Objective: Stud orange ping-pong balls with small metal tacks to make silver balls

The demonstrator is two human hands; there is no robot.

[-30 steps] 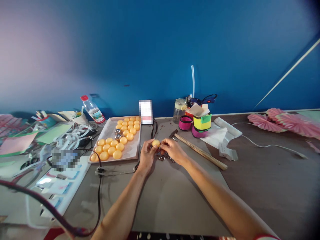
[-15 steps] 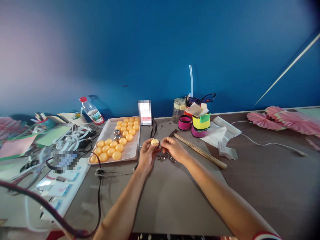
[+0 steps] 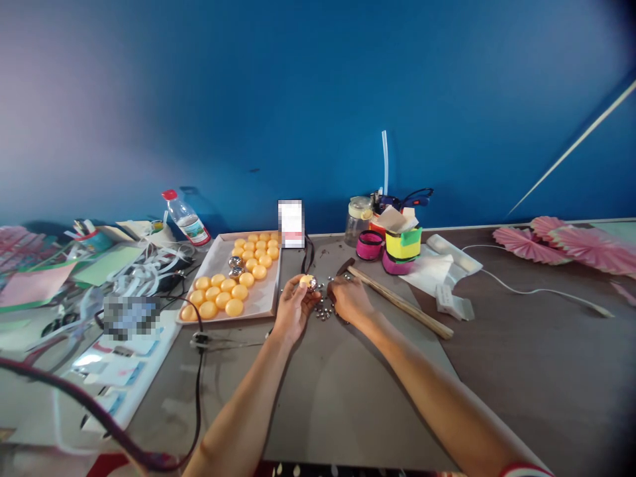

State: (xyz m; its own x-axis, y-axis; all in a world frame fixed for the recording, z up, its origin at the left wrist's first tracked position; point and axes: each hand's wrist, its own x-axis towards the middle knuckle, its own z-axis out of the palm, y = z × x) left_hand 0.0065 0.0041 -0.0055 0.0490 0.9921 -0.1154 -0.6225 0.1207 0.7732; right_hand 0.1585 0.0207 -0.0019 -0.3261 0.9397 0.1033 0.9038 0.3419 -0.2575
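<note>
Working on one ball (image 3: pixel 309 283), we hold it up in front of us in the left hand (image 3: pixel 292 313), and we judge it part-done: silver shows on the side toward the right hand (image 3: pixel 354 301), while yellow lies bare on the other. At this size we cannot tell just how the silver sits on it. In the tray (image 3: pixel 262 295), left of the left hand, two silver balls (image 3: pixel 235 267) look finished as far as we can see; the yellow balls (image 3: pixel 234 307) around them look plain, so by our count far more is left than done.

Our hands are apart. The left has its thumb and fingers closed round the ball, just above the bench (image 3: pixel 348 404). The right is bent downward with its fingers curled, at the edge of the loose beads (image 3: pixel 324 311), which lie between and just below both hands. Its fingertips are partly hidden, so we cannot say whether they pinch a bead or only touch the pile.

Just past the right hand lies the hammer (image 3: pixel 402 299), its handle slanting back toward us on the right. Beyond both hands, near the wall, stand a jar (image 3: pixel 358 225) and a pink band (image 3: pixel 369 246).
</note>
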